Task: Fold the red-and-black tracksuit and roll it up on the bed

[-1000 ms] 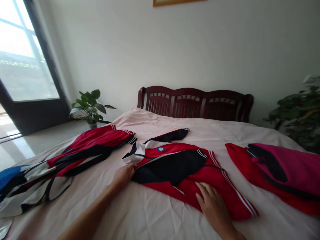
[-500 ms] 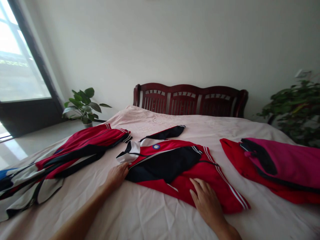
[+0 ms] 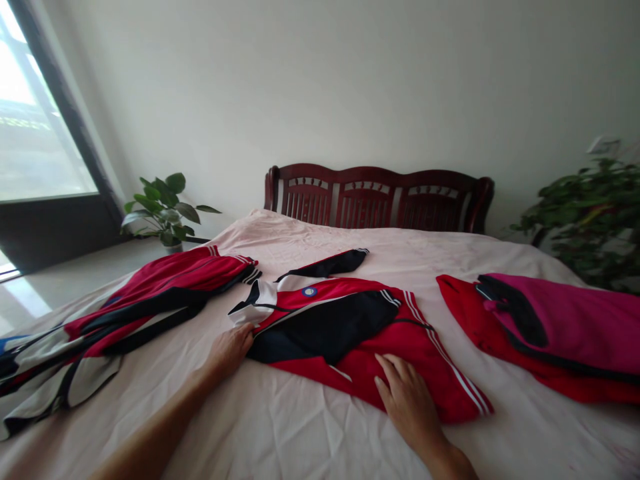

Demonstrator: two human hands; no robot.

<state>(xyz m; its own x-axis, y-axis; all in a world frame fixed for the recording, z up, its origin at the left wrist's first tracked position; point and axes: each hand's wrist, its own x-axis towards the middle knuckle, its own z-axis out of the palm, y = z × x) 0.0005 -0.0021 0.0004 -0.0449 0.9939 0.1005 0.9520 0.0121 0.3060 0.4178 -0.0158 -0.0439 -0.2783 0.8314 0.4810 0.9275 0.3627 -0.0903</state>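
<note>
A red, navy and white jacket [image 3: 320,333] lies on the bed with a round blue badge on its chest and white stripes at its hem. One sleeve is folded across the front; the other, dark and striped at the cuff, stretches out behind. At the jacket's left edge, just below the white collar, my left hand [image 3: 231,348] is closed on the fabric. My right hand [image 3: 409,400] rests flat on the red lower part near the hem, fingers stretched and thumb apart.
Several red, navy and white garments [image 3: 165,287] are heaped on the left. To the right lies a folded magenta garment [image 3: 585,320] over a red one [image 3: 465,310]. A pale pink sheet [image 3: 310,427] covers the bed. Beyond are a dark wooden headboard [image 3: 363,197] and potted plants [image 3: 167,207].
The view has shifted very slightly. Both hands stay at the same places on the jacket, which lies as before.
</note>
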